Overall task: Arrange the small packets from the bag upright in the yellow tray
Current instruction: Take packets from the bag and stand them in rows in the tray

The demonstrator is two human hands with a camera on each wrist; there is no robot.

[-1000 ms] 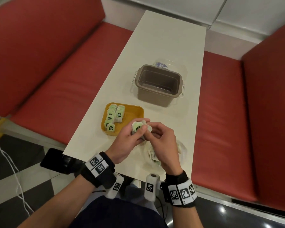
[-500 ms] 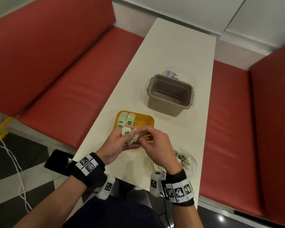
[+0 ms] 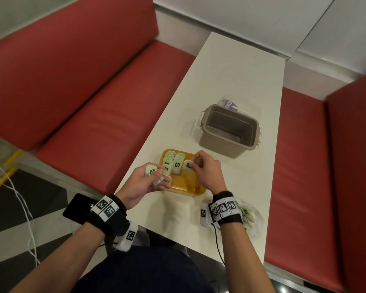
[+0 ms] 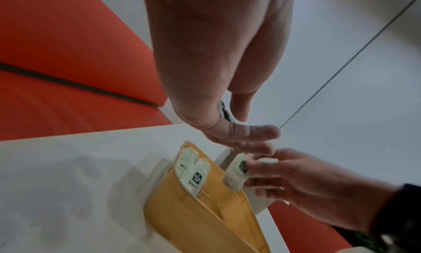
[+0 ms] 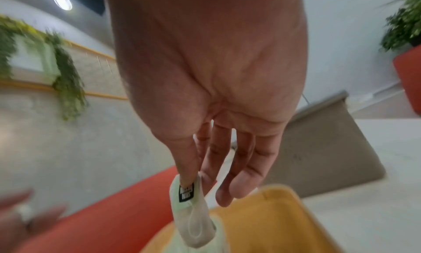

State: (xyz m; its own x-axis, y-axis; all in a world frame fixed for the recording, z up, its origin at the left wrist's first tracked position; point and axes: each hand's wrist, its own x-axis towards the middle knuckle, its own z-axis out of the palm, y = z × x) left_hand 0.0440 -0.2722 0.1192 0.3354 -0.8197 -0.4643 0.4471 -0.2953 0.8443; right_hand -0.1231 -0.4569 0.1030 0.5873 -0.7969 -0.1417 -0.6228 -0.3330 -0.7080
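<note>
Right hand [image 3: 207, 170]: fingers are pinching the top of one packet [image 3: 187, 165], holding it over the yellow tray [image 3: 186, 183], just beside the nearer end of the second row.
Left hand [image 3: 145, 182]: fingers are curling round a small stack of spare packets [image 3: 152, 172], hovering at the tray's left rim.
Rows of packets [image 3: 172, 163]: two rows are standing upright along the tray's far left part; the near right part is showing bare yellow.
Tray position: sitting near the worktop's [image 3: 237, 81] left edge, towards its near end.
Bag [image 3: 250, 216]: lying at the worktop's near right corner, more packets showing inside.
Handling, as judged: each packet is looking light, soft and limp, so taking it by its top edge and leaning it against its neighbour is advisable.
Brown tub [image 3: 228, 130]: standing beyond the tray.
</note>
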